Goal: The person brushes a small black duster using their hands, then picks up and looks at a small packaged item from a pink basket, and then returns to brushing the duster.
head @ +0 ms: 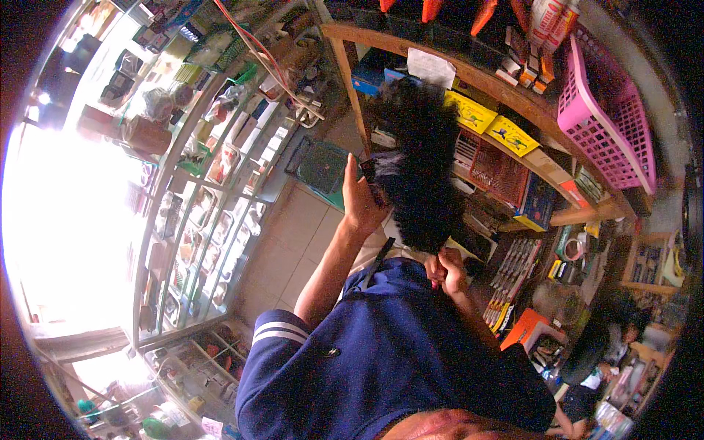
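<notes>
A black, fluffy duster (pixel 421 165) stretches up the middle of the view. At its lower end my right hand (pixel 452 270) is closed in a fist around its base, with a small bit of red showing under the fingers. My left hand (pixel 360 203) is raised on the duster's left side, thumb pointing up. Its fingers pass behind the duster and a small dark object by the thumb, so its grip is hidden. A dark strap (pixel 379 256) lies near my waist, above my navy shirt.
Glass shelves (pixel 192 181) with small packaged goods line the left. Wooden shelves (pixel 396 41) on the right hold boxes, yellow packets (pixel 511 135) and a pink plastic basket (pixel 610 126). A green-edged basket (pixel 319 168) stands on the tiled floor (pixel 297 242). Another person (pixel 594 352) is at lower right.
</notes>
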